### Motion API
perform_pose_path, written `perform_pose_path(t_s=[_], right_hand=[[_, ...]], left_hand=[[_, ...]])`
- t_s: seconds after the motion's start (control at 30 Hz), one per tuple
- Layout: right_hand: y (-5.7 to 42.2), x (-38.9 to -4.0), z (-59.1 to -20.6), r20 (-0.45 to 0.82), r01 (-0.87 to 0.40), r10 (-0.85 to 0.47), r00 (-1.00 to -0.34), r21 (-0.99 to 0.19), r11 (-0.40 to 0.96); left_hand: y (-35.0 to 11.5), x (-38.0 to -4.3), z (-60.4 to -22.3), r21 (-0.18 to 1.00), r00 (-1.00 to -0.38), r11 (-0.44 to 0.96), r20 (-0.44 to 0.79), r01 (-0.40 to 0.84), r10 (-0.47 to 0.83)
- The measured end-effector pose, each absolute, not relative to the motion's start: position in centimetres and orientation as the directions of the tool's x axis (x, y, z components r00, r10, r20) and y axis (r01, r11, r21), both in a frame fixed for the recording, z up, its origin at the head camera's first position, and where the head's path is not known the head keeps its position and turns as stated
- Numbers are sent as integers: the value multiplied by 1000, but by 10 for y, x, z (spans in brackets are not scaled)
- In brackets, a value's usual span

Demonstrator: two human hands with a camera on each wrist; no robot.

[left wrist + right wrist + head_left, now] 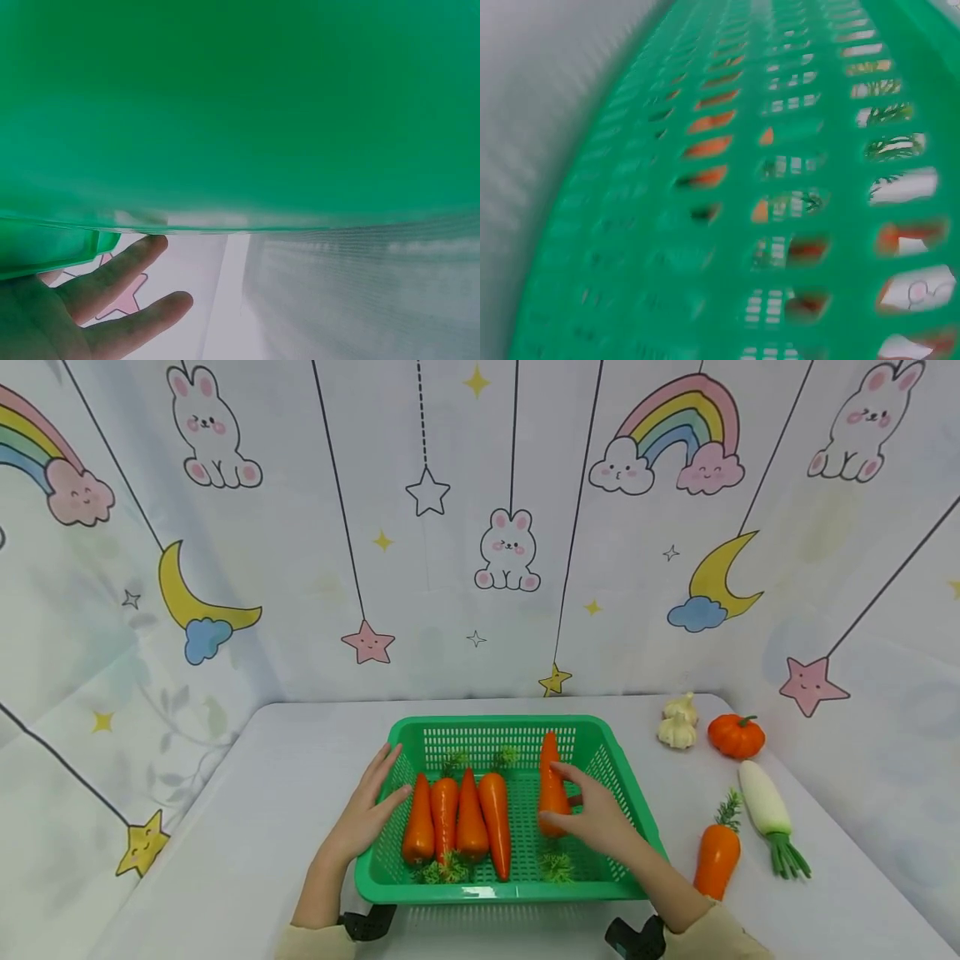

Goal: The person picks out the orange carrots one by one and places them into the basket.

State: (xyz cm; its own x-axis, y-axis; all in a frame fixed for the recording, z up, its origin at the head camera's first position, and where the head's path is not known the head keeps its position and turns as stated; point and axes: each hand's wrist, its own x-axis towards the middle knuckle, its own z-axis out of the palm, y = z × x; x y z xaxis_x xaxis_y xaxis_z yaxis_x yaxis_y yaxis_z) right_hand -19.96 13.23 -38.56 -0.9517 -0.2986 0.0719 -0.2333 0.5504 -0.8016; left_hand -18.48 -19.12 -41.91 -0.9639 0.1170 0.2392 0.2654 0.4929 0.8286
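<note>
A green plastic basket (pixel 510 894) stands on the white table, with several orange carrots (pixel 471 818) side by side in its left half. My right hand (pixel 600 814) reaches over the right side and grips another carrot (pixel 551 787) between thumb and fingers, its leafy top toward me. At the left rim rests my left hand (pixel 363 818), fingers spread and fairly straight. In the left wrist view the basket's side (pixel 240 112) fills the upper part, above the left fingers (pixel 142 322). The right wrist view shows only the slotted basket wall (pixel 840 187); the right hand is hidden there.
Right of the basket lie two garlic bulbs (pixel 678 731), a small orange pumpkin (pixel 736 737), a white radish (pixel 765 797) with green leaves and one more carrot (pixel 717 860). A patterned cloth (pixel 450 610) hangs behind the table (pixel 300 768).
</note>
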Motion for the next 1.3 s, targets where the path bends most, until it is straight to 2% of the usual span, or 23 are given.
perform_pose_path(t_s=[0.27,0.47,0.83,1.3], right_hand=[[102,-208,-385,61,-229,-299,-952,-791,568],[91,-205,-394,51,-265,-339,-939,-736,623],[86,-205,-406,31,-347,-440,-898,-665,662],[91,-199,-404,-81,-323,-460,-884,-604,728]], left_hand=[[-191,-185,-420,830,-965,492,236,263,118],[-194,-184,-421,825,-967,504,231,255,111],[-198,-182,-420,821,-966,509,234,258,110],[-192,-185,-421,831,-963,487,240,269,122]])
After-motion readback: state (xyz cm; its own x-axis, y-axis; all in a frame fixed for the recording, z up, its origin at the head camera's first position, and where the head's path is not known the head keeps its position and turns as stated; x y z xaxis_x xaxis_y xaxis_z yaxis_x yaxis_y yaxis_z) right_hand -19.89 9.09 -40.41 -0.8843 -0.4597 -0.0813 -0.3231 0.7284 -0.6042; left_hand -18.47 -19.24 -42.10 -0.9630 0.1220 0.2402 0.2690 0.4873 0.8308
